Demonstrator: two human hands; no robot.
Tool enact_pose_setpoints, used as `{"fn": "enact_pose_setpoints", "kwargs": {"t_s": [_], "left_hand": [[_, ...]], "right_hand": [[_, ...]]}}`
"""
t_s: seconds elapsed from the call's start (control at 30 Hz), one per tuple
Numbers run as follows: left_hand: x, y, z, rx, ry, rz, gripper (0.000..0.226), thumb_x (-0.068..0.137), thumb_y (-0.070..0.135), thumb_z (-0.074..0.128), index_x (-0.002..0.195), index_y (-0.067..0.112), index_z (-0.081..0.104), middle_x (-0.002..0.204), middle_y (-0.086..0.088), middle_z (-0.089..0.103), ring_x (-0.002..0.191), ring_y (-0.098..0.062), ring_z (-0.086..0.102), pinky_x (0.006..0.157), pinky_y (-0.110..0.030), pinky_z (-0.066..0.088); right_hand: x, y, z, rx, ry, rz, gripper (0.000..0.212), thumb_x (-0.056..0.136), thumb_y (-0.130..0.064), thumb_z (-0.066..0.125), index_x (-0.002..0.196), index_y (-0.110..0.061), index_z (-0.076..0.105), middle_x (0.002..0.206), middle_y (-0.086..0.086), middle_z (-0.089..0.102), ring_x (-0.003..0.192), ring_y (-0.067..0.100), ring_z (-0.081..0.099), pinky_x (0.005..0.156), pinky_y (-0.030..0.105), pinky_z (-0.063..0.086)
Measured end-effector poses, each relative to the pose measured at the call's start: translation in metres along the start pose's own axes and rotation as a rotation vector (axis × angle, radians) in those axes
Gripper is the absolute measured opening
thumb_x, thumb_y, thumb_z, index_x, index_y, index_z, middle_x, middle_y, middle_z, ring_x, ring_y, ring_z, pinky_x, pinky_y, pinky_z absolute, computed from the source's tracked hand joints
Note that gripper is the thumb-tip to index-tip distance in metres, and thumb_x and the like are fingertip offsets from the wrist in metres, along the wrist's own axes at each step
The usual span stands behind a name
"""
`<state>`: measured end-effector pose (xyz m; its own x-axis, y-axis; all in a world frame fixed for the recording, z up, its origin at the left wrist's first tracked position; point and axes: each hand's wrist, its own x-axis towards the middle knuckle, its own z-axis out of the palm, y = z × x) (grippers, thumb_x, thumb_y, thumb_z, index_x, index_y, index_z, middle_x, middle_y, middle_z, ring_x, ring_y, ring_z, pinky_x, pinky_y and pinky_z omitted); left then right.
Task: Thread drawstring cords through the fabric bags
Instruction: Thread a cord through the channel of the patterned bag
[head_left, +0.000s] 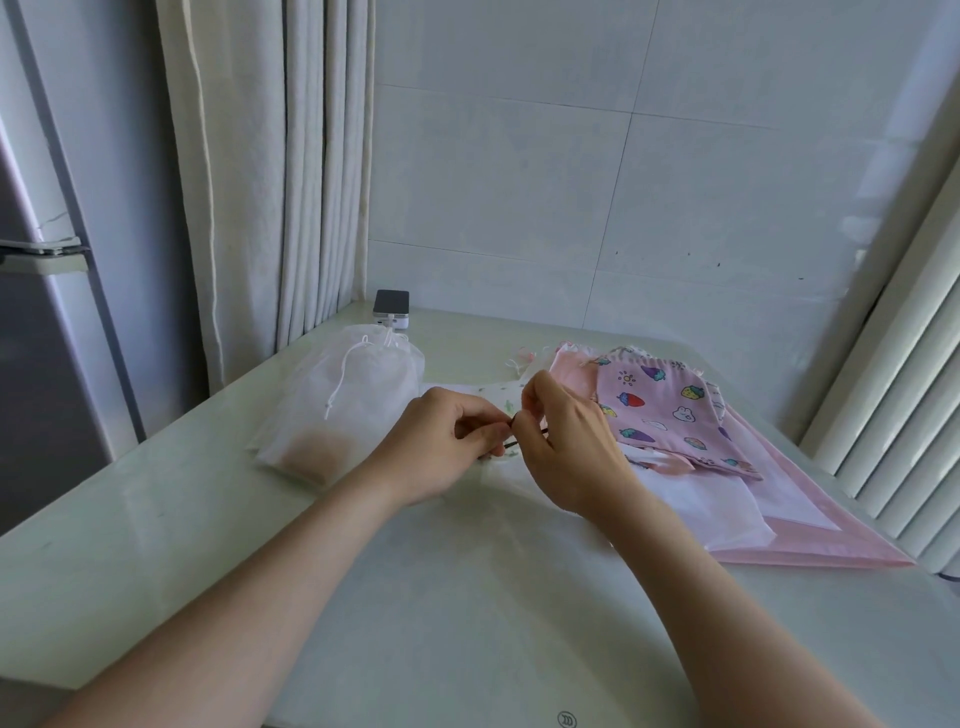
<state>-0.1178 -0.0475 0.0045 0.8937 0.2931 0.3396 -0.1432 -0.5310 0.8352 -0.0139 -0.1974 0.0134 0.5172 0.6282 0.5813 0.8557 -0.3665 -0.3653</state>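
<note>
My left hand (441, 447) and my right hand (563, 447) meet over a white printed fabric bag (501, 400) lying in the middle of the table. Both pinch a thin dark threading pin (513, 441) between thumb and fingertips, right where the hands touch. Most of the white bag is hidden under my hands. To the right lies a pile of bags topped by a pink bag with fruit and rabbit prints (670, 415). A white sheer bag (348, 400) with a white drawstring cord (345, 376) lies to the left.
The pale green table (467, 597) ends at a tiled wall behind. A small dark-topped device (392, 309) stands at the back by the curtain (270, 171). Pink and white flat sheets (779, 514) lie under the bag pile. A radiator-like slatted panel (904, 405) borders the right.
</note>
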Motion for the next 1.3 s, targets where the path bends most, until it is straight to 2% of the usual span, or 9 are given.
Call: {"fn": "enact_pose_setpoints", "kwargs": {"t_s": [0.1,0.23,0.4,0.57,0.67,0.8,0.97,1.17,1.3], "left_hand": [[0.001,0.001,0.002,0.091,0.039,-0.006,0.018,0.102,0.020,0.065,0.092,0.023,0.080,0.078,0.008,0.077,0.081,-0.012,0.075,0.080,-0.027,0.058],[-0.001,0.003,0.001,0.128,0.096,-0.041,0.018,0.101,0.021,0.065,0.091,0.024,0.079,0.076,0.008,0.077,0.075,-0.007,0.073,0.059,-0.014,0.046],[-0.004,0.005,0.004,0.337,-0.056,0.047,0.016,0.097,0.019,0.064,0.087,0.025,0.076,0.076,0.010,0.073,0.071,-0.007,0.064,0.066,-0.016,0.045],[-0.005,0.004,0.004,0.382,-0.108,0.086,0.019,0.095,0.020,0.065,0.079,0.025,0.072,0.073,0.006,0.070,0.072,-0.012,0.065,0.070,-0.028,0.054],[-0.004,0.003,0.007,0.360,-0.110,0.103,0.025,0.097,0.029,0.071,0.072,0.027,0.070,0.062,0.010,0.064,0.060,-0.008,0.056,0.060,-0.017,0.044],[-0.001,0.003,0.005,0.303,-0.084,0.056,0.030,0.103,0.029,0.066,0.074,0.034,0.070,0.072,0.014,0.072,0.062,-0.003,0.058,0.063,-0.014,0.043],[-0.002,0.002,0.004,0.188,-0.046,0.005,0.024,0.104,0.029,0.063,0.086,0.021,0.077,0.080,0.007,0.076,0.079,-0.016,0.070,0.082,-0.038,0.058],[0.002,0.000,0.002,0.022,0.034,-0.063,0.031,0.107,0.022,0.056,0.085,0.017,0.076,0.080,-0.003,0.076,0.085,-0.036,0.070,0.089,-0.055,0.057],[0.004,-0.004,0.002,-0.063,0.052,-0.072,0.027,0.107,0.025,0.058,0.090,0.017,0.078,0.084,-0.015,0.074,0.072,-0.034,0.062,0.084,-0.059,0.055]], "right_hand": [[-0.001,0.004,-0.001,-0.091,-0.031,-0.043,0.007,0.093,-0.023,0.048,0.089,-0.021,0.044,0.055,-0.003,0.047,0.053,0.019,0.040,0.057,0.035,0.022],[-0.002,0.002,-0.010,0.142,-0.157,0.025,0.016,0.085,-0.008,0.052,0.093,-0.022,0.053,0.045,-0.003,0.044,0.048,0.016,0.036,0.053,0.031,0.025],[0.003,-0.012,-0.024,0.755,-0.104,0.271,0.026,0.089,0.009,0.047,0.096,-0.010,0.064,0.056,0.010,0.051,0.049,0.019,0.038,0.049,0.025,0.033],[0.003,-0.013,-0.019,0.853,-0.039,0.326,0.020,0.097,0.001,0.052,0.100,-0.011,0.067,0.069,0.011,0.061,0.048,0.021,0.041,0.047,0.025,0.033],[0.005,-0.014,-0.020,0.897,0.107,0.319,0.018,0.097,0.000,0.053,0.098,-0.011,0.069,0.069,0.010,0.063,0.049,0.021,0.041,0.049,0.026,0.034],[0.006,-0.015,-0.022,0.780,0.386,0.215,0.021,0.096,-0.001,0.056,0.103,-0.016,0.070,0.079,0.002,0.075,0.067,0.019,0.065,0.063,0.038,0.051],[0.007,0.008,-0.013,0.441,0.175,0.130,0.062,0.098,-0.006,0.055,0.151,-0.036,0.044,0.135,-0.009,0.063,0.114,0.006,0.066,0.092,0.026,0.055],[-0.004,-0.001,-0.009,0.225,0.055,-0.122,0.027,0.083,-0.014,0.071,0.108,-0.023,0.073,0.088,-0.012,0.072,0.083,0.008,0.069,0.072,0.024,0.056],[-0.002,0.000,-0.004,0.103,0.046,-0.208,0.029,0.079,-0.023,0.085,0.105,-0.025,0.075,0.086,-0.011,0.067,0.079,0.006,0.064,0.069,0.022,0.053]]}}
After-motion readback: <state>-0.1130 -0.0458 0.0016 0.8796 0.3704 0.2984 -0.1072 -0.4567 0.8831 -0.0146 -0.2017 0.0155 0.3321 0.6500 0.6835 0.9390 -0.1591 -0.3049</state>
